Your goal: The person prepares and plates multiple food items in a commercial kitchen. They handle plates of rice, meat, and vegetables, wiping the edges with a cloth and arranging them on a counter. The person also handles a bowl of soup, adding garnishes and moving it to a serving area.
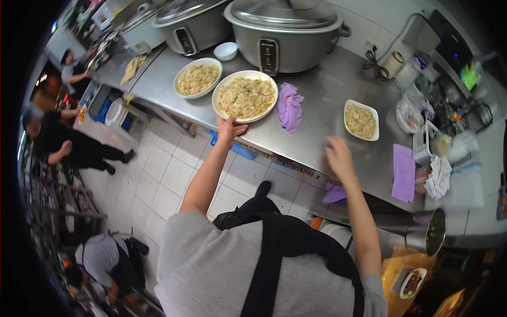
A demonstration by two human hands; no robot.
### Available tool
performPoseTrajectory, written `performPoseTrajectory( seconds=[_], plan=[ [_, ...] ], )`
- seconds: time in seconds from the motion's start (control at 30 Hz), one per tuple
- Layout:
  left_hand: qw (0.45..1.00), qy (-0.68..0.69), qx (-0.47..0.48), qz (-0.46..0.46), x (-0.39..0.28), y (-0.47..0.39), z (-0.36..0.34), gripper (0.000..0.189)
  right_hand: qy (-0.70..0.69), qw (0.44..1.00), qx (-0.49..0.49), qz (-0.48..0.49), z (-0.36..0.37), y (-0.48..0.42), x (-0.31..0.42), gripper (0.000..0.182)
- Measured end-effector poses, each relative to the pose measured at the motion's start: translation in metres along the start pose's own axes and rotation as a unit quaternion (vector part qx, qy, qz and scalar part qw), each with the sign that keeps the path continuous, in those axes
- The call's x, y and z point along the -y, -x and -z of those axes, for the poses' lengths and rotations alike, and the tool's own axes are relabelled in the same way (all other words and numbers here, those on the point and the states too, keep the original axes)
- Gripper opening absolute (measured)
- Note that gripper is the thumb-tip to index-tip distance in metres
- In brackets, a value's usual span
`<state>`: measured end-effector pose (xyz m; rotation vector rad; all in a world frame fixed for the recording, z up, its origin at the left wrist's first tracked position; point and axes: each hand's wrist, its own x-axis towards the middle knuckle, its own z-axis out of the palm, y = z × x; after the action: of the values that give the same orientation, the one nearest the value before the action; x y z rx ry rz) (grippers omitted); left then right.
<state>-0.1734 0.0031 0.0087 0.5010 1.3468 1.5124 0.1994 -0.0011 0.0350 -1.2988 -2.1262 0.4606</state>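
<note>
My left hand (230, 131) grips the near rim of a large round white bowl (272, 105) heaped with fried rice (246, 95). That bowl rests at the front edge of the steel counter. Beside it, to the left, stands an oval white bowl (216, 85), also filled with fried rice. My right hand (340, 156), blurred, is over the counter's front part with nothing in it. A small squarish white dish (372, 136) of fried rice is nearest to that hand. Between the large bowl and my right hand lies a crumpled purple cloth (290, 107).
Large rice cookers (295, 47) line the back, with an empty small white bowl (225, 51) before them. A folded purple cloth (403, 172), a white plastic basket (423, 144) and bagged goods occupy the right. A person (65, 134) stands left; another (103, 257) bends behind me.
</note>
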Motion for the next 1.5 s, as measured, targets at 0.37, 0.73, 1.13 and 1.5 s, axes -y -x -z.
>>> performPoseTrajectory(
  seconds=[0.37,0.73,1.13,1.5],
  plan=[
    [0.98,-0.126,0.113,0.102,-0.019,0.01,0.019,0.06,0.051,0.996,-0.06,0.049,-0.098,-0.104,0.029,0.051],
    [0.923,-0.062,0.319,0.206,0.002,-0.022,-0.091,0.07,0.238,0.91,-0.129,-0.315,-0.029,-0.09,-0.062,0.072],
    [0.9,-0.112,0.37,0.2,0.03,-0.045,-0.165,0.075,0.322,0.859,-0.134,-0.376,0.058,-0.01,-0.116,0.043],
    [0.895,-0.107,0.381,0.206,0.029,-0.027,-0.159,0.079,0.279,0.883,-0.144,-0.349,0.083,0.048,-0.169,0.04]
  ],
)
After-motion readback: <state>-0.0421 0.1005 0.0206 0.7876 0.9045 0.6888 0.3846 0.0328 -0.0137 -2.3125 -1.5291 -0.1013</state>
